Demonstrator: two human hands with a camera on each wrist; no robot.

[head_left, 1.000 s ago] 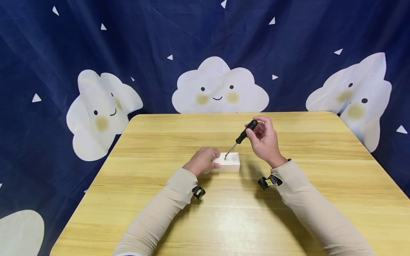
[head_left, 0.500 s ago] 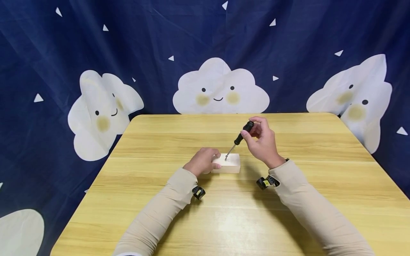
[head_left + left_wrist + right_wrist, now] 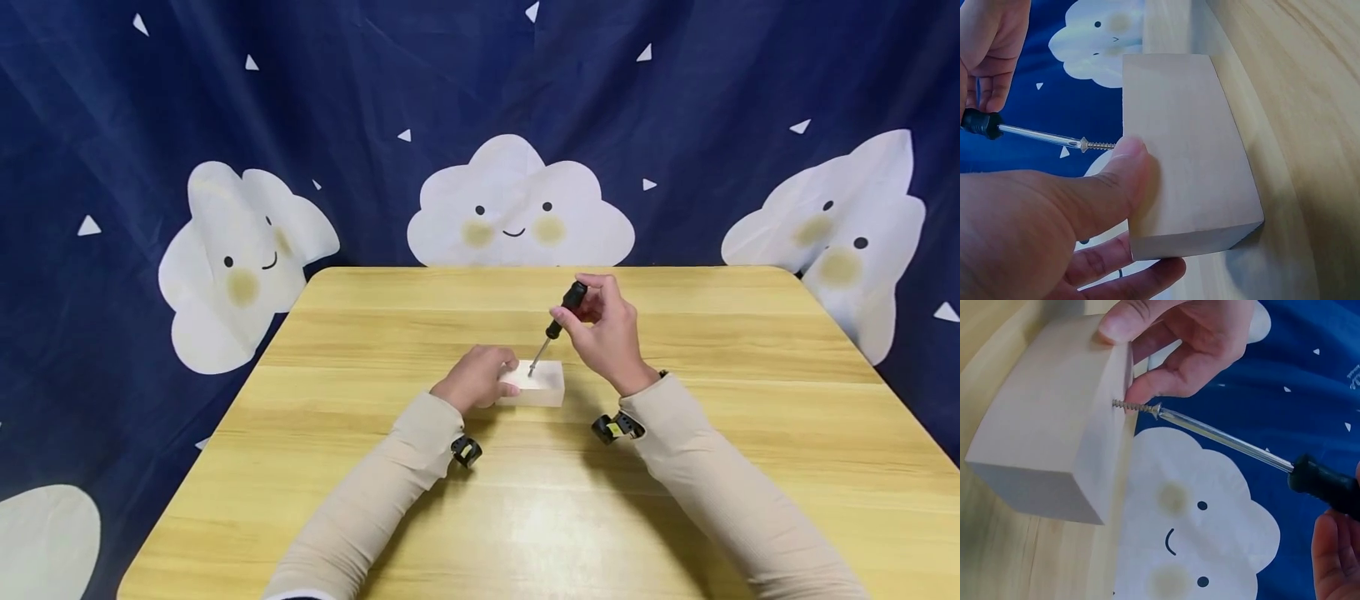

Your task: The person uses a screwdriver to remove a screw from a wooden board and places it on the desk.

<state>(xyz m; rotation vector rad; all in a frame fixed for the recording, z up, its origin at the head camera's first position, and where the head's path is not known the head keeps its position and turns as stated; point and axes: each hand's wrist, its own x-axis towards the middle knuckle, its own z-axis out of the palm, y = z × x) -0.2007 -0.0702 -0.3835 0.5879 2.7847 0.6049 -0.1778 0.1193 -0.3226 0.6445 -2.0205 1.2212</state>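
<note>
Head view: A person's right hand [image 3: 609,337] pinches the black handle of a screwdriver [image 3: 555,328], while the left hand [image 3: 476,377] is clamped on one end of a pale block [image 3: 540,387], below and to the left of the right hand's grip. The tabletop [image 3: 525,517] stretches out to either side of both grips, its far edge beyond the block, a blue cloud-print curtain [image 3: 337,83] behind. The block's long axis runs sideways, from the left hand's grip toward the right; the screwdriver slants down and leftward from the right hand. Left wrist view: The left thumb presses one long face, fingers on the opposite side; just beyond the thumb tip, a screw [image 3: 1099,145] points into the block, nearly in line with the screwdriver's shaft. Right wrist view: Partly sunk, the screw meets the screwdriver's tip at its head; the block's free end extends away from the left hand's fingers, square edges exposed
</note>
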